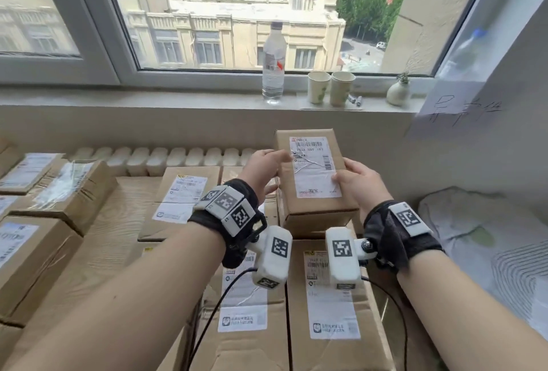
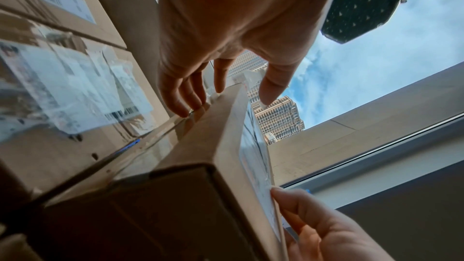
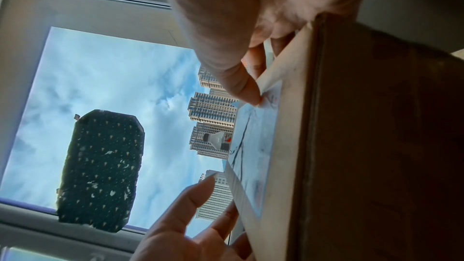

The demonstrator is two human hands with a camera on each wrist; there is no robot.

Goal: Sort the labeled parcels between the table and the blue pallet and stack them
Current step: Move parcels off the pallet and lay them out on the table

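A small brown cardboard parcel (image 1: 314, 181) with a white shipping label on top is lifted above the stacked parcels. My left hand (image 1: 264, 169) holds its left side, thumb over the top face and fingers below. My right hand (image 1: 360, 184) grips the right side, thumb pressed on the label's edge. In the left wrist view the left hand (image 2: 220, 78) has straight fingers against the parcel (image 2: 200, 166), and the right hand (image 2: 326, 231) is at the lower corner. The right wrist view shows the right hand (image 3: 238, 27) with its thumb on the parcel's label (image 3: 256, 146). The blue pallet is out of view.
Labeled parcels cover the table: two beneath my wrists (image 1: 329, 296) (image 1: 246, 305), one behind (image 1: 184, 201), more at left (image 1: 59, 189). A water bottle (image 1: 273, 65), two paper cups (image 1: 318, 87) and a small vase (image 1: 398, 92) stand on the windowsill. A handwritten paper (image 1: 465, 109) hangs on the right wall.
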